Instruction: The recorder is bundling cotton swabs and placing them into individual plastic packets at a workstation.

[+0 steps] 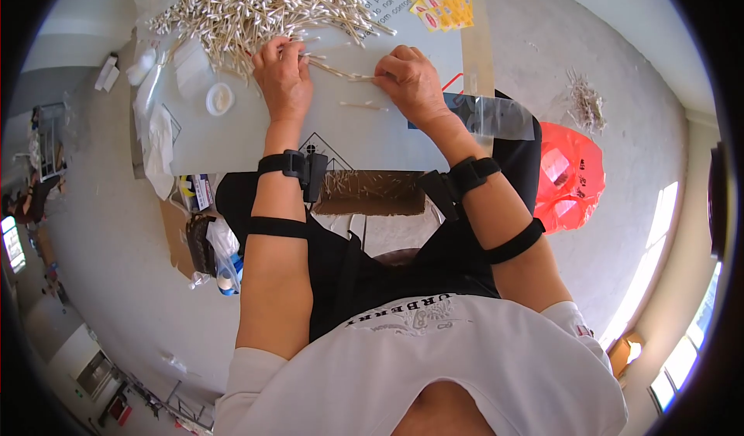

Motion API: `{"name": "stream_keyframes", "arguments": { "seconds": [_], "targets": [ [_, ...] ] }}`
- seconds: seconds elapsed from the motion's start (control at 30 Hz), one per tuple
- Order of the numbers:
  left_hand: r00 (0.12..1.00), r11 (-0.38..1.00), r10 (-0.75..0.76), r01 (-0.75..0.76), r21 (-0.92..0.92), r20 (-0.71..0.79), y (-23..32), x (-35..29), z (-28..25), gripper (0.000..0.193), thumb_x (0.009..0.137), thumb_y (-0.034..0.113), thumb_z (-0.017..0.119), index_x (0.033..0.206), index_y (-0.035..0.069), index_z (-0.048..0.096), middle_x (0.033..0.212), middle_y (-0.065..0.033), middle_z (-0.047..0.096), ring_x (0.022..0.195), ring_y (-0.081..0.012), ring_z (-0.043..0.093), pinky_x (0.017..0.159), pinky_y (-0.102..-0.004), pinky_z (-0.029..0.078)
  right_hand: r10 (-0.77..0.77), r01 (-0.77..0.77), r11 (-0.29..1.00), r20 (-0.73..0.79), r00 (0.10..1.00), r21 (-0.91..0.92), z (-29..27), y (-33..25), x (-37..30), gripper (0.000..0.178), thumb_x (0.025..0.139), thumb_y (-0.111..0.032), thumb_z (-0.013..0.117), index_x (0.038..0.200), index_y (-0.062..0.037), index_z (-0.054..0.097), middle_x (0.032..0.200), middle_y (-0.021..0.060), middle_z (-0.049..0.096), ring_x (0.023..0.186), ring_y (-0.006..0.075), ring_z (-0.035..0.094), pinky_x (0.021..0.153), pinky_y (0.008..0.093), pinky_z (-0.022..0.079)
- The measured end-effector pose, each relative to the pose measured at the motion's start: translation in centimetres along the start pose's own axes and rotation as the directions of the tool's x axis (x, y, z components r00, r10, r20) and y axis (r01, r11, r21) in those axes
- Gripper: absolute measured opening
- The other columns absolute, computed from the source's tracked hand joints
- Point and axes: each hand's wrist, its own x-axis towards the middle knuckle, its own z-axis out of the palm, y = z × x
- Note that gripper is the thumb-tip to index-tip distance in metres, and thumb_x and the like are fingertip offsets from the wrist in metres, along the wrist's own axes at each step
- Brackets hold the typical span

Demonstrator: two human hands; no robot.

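Observation:
A large heap of cotton swabs with white tips and wooden sticks lies at the table's far side. At its near edge, my left hand is closed with fingers bent down among the swabs; what they grip is hidden. My right hand, to the right, pinches a cotton swab whose end points left from the fingertips. A few loose swabs lie between the hands. Nearer me, another couple of swabs rest on the table.
A small round white tub stands left on the table. Yellow packets lie at the far right. Below the table edge, an open cardboard box holds some swabs. A red plastic bag and scattered swabs are on the floor.

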Motion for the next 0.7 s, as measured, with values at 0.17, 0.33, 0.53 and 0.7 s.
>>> {"name": "stream_keyframes", "arguments": {
  "seconds": [0.17,0.33,0.53,0.7],
  "targets": [
    [0.999,0.989,-0.006,0.0,-0.148,-0.04,3.4,-2.7,-1.8,0.029,0.069,0.001,0.071,0.095,0.013,0.064,0.101,-0.0032,0.058,0.098,-0.0292,0.053,0.083,-0.0422,0.042,0.045,-0.048,0.99,0.025,0.999,0.135,-1.1,0.6,-1.3,0.007,0.072,-0.007,0.07,0.078,-0.0097,0.067,0.085,0.0068,0.06,0.091,0.03,0.059,0.079,0.0394,0.049],
    [0.986,0.965,-0.01,0.052,-0.256,0.163,6.3,-6.0,-2.5,0.022,0.067,0.0,0.071,0.084,0.011,0.063,0.089,-0.0027,0.059,0.09,-0.0274,0.054,0.078,-0.0405,0.042,0.028,-0.029,0.997,0.011,1.0,0.078,-1.7,0.6,-1.6,0.005,0.074,-0.007,0.067,0.078,-0.0097,0.067,0.084,0.007,0.06,0.089,0.0306,0.059,0.077,0.0391,0.05],
    [0.979,0.951,-0.033,0.093,-0.295,0.202,8.1,-6.5,-2.3,0.022,0.067,0.0,0.072,0.085,0.009,0.062,0.088,-0.0036,0.057,0.09,-0.0285,0.053,0.079,-0.0405,0.044,0.088,-0.095,0.995,0.137,0.987,0.039,-1.9,0.3,-2.1,0.004,0.076,-0.01,0.068,0.08,-0.0077,0.066,0.078,0.0072,0.059,0.084,0.0263,0.059,0.073,0.037,0.048],
    [0.982,0.958,-0.032,0.083,-0.275,0.184,9.1,-6.2,-2.4,0.036,0.067,-0.001,0.073,0.101,0.007,0.063,0.098,-0.0078,0.056,0.094,-0.0306,0.053,0.083,-0.0417,0.044,0.105,-0.115,0.993,0.2,0.974,0.038,-2.2,0.9,-1.3,0.007,0.077,-0.01,0.067,0.082,-0.0058,0.067,0.078,0.0077,0.059,0.076,0.027,0.06,0.069,0.0361,0.048]
  ]
}}
